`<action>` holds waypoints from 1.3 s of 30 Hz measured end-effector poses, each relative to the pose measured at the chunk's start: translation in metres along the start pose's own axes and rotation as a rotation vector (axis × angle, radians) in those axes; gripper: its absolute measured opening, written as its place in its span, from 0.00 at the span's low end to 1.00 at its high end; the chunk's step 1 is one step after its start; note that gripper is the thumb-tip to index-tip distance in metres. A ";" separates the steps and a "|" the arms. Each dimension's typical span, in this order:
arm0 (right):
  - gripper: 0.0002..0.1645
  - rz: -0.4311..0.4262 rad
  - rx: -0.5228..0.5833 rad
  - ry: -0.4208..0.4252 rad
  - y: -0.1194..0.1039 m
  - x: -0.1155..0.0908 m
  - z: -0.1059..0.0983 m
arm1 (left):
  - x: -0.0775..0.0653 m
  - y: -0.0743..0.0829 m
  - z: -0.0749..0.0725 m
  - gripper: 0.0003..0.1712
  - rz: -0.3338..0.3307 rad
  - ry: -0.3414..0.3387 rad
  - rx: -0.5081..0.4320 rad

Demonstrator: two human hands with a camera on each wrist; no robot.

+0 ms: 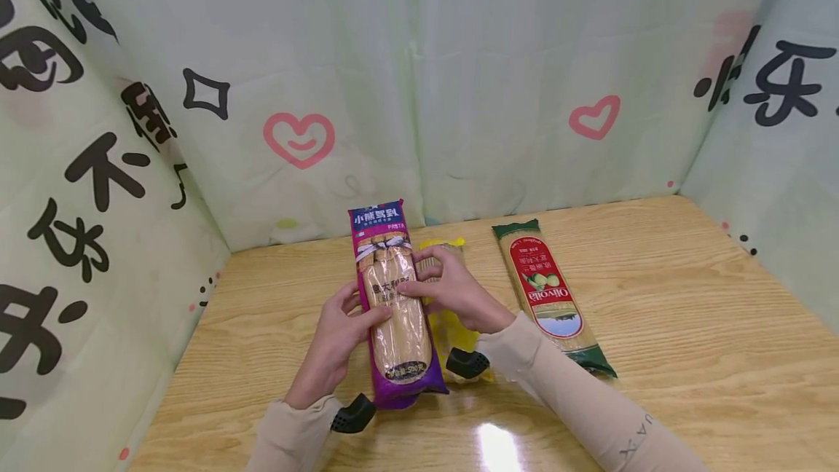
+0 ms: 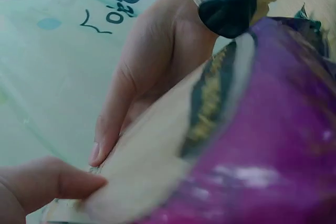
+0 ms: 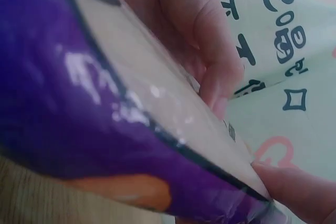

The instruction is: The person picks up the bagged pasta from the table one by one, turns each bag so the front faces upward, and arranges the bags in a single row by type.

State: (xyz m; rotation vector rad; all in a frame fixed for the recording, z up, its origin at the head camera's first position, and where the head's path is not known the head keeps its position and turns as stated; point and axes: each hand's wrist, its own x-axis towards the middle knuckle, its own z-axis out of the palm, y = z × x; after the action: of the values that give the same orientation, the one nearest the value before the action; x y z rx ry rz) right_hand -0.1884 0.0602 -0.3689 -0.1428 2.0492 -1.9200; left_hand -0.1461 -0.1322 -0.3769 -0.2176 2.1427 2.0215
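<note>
Both hands hold a purple pasta packet tilted up over the table, its clear window showing pale pasta. My left hand grips the packet's left edge, thumb laid across the front. On the opposite edge, my right hand grips higher up, its thumb pressing the window beside the dark lettering. In the left wrist view the left thumb meets the packet's window. The right wrist view has the right thumb at the packet's edge. Fingers behind the packet are hidden.
A yellow packet lies on the table, partly covered by the purple packet and right hand. Farther right lies a green-ended pasta packet with a red label, its lower end near the right sleeve. A printed curtain borders the wooden table.
</note>
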 end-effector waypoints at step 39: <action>0.31 -0.029 0.061 -0.074 0.009 0.001 -0.010 | 0.001 -0.004 -0.009 0.37 0.011 -0.026 -0.096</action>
State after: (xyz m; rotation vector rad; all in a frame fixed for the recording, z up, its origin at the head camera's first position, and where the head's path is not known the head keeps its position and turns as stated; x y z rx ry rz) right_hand -0.1908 0.0698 -0.3774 -0.2268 1.9493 -1.9623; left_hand -0.1462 -0.1415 -0.3808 -0.1918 2.0377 2.1241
